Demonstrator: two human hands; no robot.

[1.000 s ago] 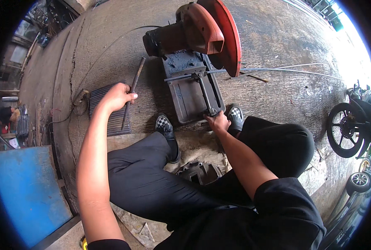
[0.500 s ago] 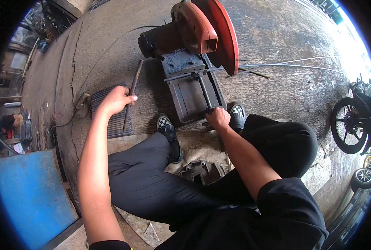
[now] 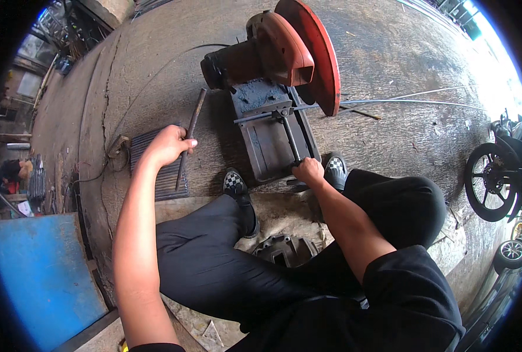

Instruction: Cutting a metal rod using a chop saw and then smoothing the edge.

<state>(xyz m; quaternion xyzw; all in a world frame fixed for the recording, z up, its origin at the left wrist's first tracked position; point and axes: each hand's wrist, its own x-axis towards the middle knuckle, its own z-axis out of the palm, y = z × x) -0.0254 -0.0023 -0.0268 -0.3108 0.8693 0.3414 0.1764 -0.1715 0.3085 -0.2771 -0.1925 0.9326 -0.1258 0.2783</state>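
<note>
A short dark metal rod [image 3: 197,112] is pinched in my left hand [image 3: 170,145], slanting up and away from me above a row of similar cut rods [image 3: 155,176] on the ground. My right hand [image 3: 309,170] is closed round the near end of the clamp screw handle [image 3: 291,139] on a cut-off saw [image 3: 261,64]. The saw has a red guard [image 3: 315,47] and a grey base [image 3: 262,154]. Its vise jaw presses near a long thin bar [image 3: 390,101] that runs out to the right. The exact contact at the jaw is too small to tell.
A blue board [image 3: 44,276] lies at the lower left. Between my legs sits a grey metal casting [image 3: 285,250] on a brown sheet. A power cable [image 3: 155,76] curves over the concrete floor. A motorcycle wheel [image 3: 488,182] stands at the right.
The whole view has shifted a little, with the saw now slightly lower and further right in it. Both hands keep their grips, on the rod and on the clamp handle.
</note>
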